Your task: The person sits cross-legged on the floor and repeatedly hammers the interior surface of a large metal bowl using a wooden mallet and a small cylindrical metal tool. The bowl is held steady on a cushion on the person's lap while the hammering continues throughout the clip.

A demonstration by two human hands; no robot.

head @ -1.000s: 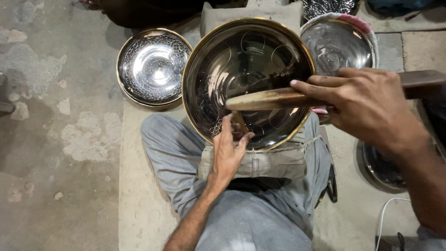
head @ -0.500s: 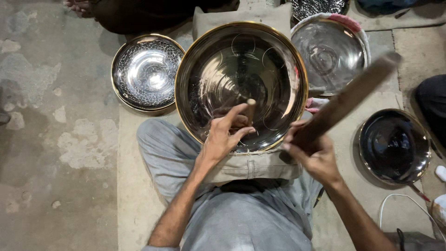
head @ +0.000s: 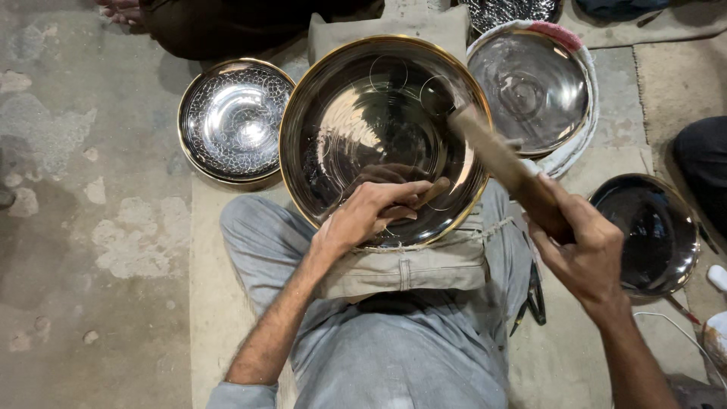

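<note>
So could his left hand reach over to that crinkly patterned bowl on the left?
Probably yes. The patterned bowl sits right beside the big bowl, with nothing lying between it and the left hand. But that hand is busy holding a small wooden tool against the big bowl.

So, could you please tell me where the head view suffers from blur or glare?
In the head view, the wooden mallet in the right hand is smeared by motion blur; the left hand is sharp. Bright glare sits inside the large brass-rimmed bowl and the patterned bowl; the dark bowl lies in shadow.
</note>
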